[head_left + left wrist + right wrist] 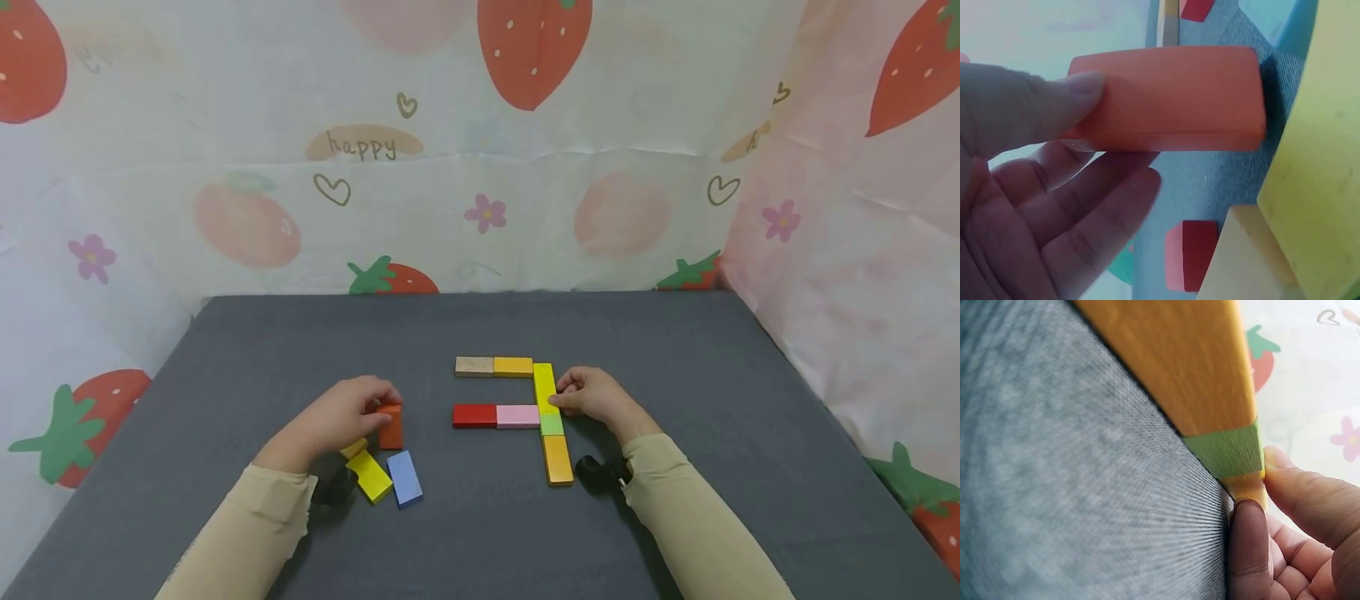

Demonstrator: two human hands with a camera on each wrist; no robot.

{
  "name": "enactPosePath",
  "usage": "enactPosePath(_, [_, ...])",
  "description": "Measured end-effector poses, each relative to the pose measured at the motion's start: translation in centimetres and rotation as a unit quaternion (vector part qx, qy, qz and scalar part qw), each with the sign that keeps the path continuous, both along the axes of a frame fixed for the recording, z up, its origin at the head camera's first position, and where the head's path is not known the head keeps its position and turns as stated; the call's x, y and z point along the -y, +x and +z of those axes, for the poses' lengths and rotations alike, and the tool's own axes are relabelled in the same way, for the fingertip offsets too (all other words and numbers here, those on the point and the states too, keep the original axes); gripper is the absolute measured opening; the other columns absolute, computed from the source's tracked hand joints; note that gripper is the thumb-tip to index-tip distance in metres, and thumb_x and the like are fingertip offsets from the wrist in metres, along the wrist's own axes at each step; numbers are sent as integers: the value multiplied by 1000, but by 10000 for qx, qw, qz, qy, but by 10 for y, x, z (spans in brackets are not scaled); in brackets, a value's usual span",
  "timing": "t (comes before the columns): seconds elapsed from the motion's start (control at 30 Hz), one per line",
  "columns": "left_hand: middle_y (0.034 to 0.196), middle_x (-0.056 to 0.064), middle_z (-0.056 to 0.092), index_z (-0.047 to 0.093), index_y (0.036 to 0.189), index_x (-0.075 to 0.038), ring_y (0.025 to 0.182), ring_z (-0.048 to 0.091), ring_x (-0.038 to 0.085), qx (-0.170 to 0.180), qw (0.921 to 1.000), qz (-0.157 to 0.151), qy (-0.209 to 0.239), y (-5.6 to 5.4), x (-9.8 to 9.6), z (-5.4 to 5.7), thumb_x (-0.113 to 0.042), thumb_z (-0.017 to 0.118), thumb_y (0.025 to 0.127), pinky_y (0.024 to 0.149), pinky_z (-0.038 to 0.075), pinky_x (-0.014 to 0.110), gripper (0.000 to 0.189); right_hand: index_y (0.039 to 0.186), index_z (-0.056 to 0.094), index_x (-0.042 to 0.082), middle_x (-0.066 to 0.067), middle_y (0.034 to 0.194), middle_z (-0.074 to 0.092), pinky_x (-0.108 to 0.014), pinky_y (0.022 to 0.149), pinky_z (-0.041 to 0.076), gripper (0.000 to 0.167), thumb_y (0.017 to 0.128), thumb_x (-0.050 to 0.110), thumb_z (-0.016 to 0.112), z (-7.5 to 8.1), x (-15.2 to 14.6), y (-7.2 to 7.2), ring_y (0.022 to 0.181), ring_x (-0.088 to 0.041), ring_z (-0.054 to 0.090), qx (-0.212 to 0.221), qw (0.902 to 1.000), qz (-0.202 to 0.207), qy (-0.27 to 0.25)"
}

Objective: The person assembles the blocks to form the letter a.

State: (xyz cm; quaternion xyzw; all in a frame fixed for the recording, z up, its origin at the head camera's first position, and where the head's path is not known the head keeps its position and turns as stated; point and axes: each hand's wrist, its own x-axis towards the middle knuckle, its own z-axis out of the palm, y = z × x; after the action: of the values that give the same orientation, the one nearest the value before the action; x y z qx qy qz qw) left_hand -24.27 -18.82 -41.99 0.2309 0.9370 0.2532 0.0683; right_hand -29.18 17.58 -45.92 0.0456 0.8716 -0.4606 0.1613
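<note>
My left hand (347,418) pinches an orange block (1172,100) by one end, between thumb and fingers; it stands on end in the head view. Close by this hand lie a yellow block (371,477), a blue block (405,478) and a partly hidden amber block (354,448). My right hand (600,398) has thumb and forefinger on the long yellow block (544,385) in the upright line of the layout. Below that block come a light green block (1229,450) and an orange-yellow block (557,460), end to end.
Leftward from the line run two rows: a pink block (517,417) with a red block (474,417), and farther back an amber block (513,367) with a wood-toned block (474,367). A dark grey cloth covers the table (480,542). Strawberry-print curtains (480,167) stand around it.
</note>
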Motion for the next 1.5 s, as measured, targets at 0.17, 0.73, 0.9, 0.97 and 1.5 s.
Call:
enactPosePath(0.17, [92,-4,57,64,103,-10,80,50,14,-346,9991,-2,227,1,-8,1,-10,61,87,73,47,31,17,92,59,5,-7,74,55,-27,66,50,23,78,17,73,0,0,0,71,-18,56,13,10000,-3,14])
enactPosePath(0.73, [104,-2,61,63,110,-13,88,55,16,512,9911,625,1062,-2,-46,-9,-12,61,87,76,49,31,23,91,59,6,-7,74,55,-27,66,50,22,78,17,73,-1,-1,0,71,-18,56,21,10000,17,26])
enactPosePath(0.9, [103,-6,61,64,106,-19,88,55,14,796,9892,818,920,-5,-55,-19,-13,61,88,78,48,31,20,91,59,6,-6,74,54,-26,66,50,22,78,17,73,0,-1,0,71,-18,56,-27,10000,50,37])
enactPosePath(0.97, [103,-7,61,64,105,-21,90,54,14,877,9886,886,843,-6,-57,-22,-14,61,88,80,48,32,19,91,59,6,-6,74,54,-26,66,50,22,78,17,73,0,-1,0,71,-18,56,-13,10000,48,19])
enactPosePath(1.5, [97,-2,60,67,100,-20,88,52,17,1353,9825,1210,406,-14,-62,-25,-10,59,86,82,46,36,19,90,59,6,-6,74,55,-27,66,50,22,78,18,73,1,0,0,72,-18,56,49,10000,6,46])
